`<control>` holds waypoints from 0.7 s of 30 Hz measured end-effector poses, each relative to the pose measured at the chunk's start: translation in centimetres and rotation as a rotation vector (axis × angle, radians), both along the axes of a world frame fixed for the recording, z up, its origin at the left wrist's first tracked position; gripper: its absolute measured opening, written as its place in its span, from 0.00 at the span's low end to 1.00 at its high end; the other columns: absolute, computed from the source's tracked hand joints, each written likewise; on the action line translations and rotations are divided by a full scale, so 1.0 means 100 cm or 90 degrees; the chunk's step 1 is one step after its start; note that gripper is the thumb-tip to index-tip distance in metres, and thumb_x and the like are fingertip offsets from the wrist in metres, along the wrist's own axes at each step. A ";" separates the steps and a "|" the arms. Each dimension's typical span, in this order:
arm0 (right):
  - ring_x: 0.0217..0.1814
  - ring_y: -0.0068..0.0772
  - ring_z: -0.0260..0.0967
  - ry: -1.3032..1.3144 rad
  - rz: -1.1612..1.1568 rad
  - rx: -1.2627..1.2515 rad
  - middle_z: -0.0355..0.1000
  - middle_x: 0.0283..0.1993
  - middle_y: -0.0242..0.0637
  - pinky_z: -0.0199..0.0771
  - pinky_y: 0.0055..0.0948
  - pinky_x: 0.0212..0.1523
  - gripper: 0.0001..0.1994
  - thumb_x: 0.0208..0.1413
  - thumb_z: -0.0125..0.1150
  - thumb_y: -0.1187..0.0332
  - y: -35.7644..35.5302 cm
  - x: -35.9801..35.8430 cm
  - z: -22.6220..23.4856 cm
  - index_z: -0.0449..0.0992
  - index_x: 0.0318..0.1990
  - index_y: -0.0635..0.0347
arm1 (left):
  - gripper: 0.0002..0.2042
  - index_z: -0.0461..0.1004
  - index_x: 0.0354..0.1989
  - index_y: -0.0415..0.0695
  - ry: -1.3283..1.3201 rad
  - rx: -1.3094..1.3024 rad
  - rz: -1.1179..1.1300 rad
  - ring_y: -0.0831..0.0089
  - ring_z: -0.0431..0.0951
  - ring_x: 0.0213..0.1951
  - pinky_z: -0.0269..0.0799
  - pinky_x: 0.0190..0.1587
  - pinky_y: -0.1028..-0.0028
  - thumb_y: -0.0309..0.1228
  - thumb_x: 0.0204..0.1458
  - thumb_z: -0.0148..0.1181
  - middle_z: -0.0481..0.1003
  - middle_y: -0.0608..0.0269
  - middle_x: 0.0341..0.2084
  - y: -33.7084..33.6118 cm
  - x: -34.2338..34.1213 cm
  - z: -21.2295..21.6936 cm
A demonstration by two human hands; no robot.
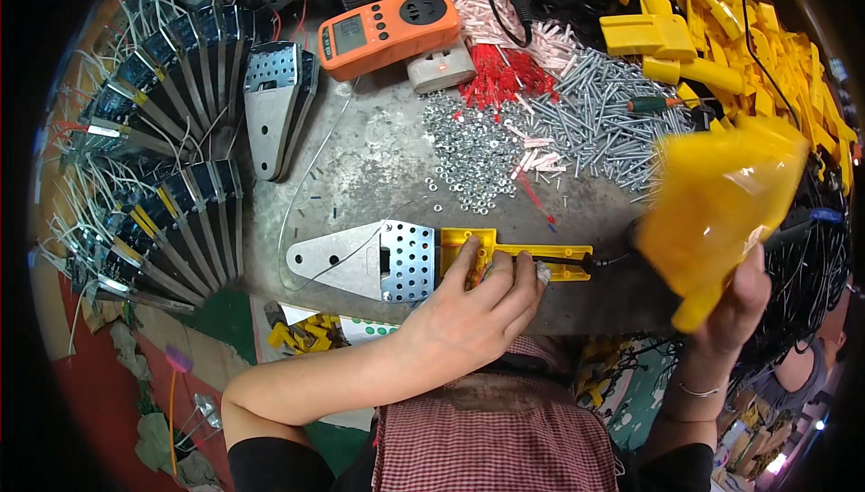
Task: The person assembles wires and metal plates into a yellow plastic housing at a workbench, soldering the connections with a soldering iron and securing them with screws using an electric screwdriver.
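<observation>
Bright light glints on the blurred yellow piece (721,213); fisheye edges fade black.

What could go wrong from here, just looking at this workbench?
The left hand is at the open yellow handle shell; a slip might shift it and the metal plate beside it. The yellow piece in the right hand looks blurred near the loose screws, so it could knock some. The small nuts lie loose, so they might scatter.

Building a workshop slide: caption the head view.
Left hand on a yellow handle shell; right hand holding a blurred yellow plastic piece.
</observation>
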State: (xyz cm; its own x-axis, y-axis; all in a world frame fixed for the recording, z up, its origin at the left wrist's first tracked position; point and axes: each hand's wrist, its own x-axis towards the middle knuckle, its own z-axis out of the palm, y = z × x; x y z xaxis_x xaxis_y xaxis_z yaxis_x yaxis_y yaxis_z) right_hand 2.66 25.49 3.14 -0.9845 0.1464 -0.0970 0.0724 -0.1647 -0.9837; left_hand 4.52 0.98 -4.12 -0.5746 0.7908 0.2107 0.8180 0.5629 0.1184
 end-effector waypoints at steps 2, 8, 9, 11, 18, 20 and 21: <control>0.29 0.28 0.71 -0.015 0.128 -0.075 0.69 0.36 0.44 0.73 0.27 0.18 0.42 0.47 0.67 0.49 -0.006 0.007 0.006 0.57 0.60 0.71 | 0.21 0.73 0.51 0.39 -0.015 0.002 -0.012 0.56 0.71 0.51 0.68 0.55 0.48 0.32 0.47 0.51 0.70 0.50 0.51 0.002 0.001 0.002; 0.12 0.24 0.65 0.117 0.368 -0.429 0.69 0.16 0.30 0.80 0.35 0.31 0.32 0.53 0.68 0.57 -0.009 -0.006 -0.006 0.58 0.57 0.65 | 0.21 0.71 0.52 0.39 -0.008 0.007 -0.003 0.55 0.71 0.50 0.66 0.56 0.49 0.32 0.48 0.51 0.69 0.49 0.53 0.003 0.001 -0.002; 0.13 0.22 0.65 0.061 0.337 -0.405 0.68 0.16 0.29 0.80 0.39 0.38 0.31 0.53 0.67 0.55 -0.016 -0.002 -0.005 0.60 0.55 0.64 | 0.21 0.71 0.52 0.39 -0.011 0.014 -0.008 0.55 0.71 0.50 0.66 0.56 0.49 0.32 0.48 0.51 0.69 0.49 0.53 0.003 0.001 -0.002; 0.19 0.23 0.65 0.110 0.321 -0.301 0.65 0.20 0.28 0.77 0.38 0.47 0.40 0.47 0.63 0.38 -0.015 -0.015 -0.019 0.62 0.52 0.67 | 0.22 0.71 0.53 0.39 0.001 0.007 0.008 0.55 0.71 0.51 0.66 0.56 0.49 0.31 0.48 0.52 0.68 0.49 0.54 0.003 0.001 -0.002; 0.33 0.22 0.62 0.057 0.087 0.070 0.61 0.30 0.29 0.70 0.40 0.56 0.24 0.47 0.63 0.66 -0.033 0.000 -0.029 0.61 0.50 0.64 | 0.23 0.71 0.54 0.38 -0.006 -0.012 0.001 0.55 0.70 0.52 0.66 0.56 0.50 0.31 0.48 0.51 0.69 0.49 0.53 0.002 -0.002 0.000; 0.37 0.24 0.64 0.117 0.105 0.057 0.64 0.33 0.30 0.70 0.42 0.58 0.21 0.47 0.60 0.71 -0.025 0.004 -0.039 0.63 0.49 0.64 | 0.23 0.71 0.54 0.38 -0.005 -0.018 -0.003 0.56 0.70 0.52 0.67 0.56 0.51 0.31 0.48 0.51 0.69 0.49 0.53 0.004 -0.002 0.001; 0.39 0.26 0.67 0.157 0.147 0.054 0.66 0.34 0.32 0.71 0.43 0.59 0.19 0.47 0.57 0.77 -0.018 0.005 -0.044 0.65 0.49 0.65 | 0.23 0.71 0.54 0.38 -0.005 -0.019 -0.003 0.56 0.70 0.52 0.67 0.56 0.51 0.31 0.48 0.51 0.69 0.49 0.53 0.005 -0.001 0.002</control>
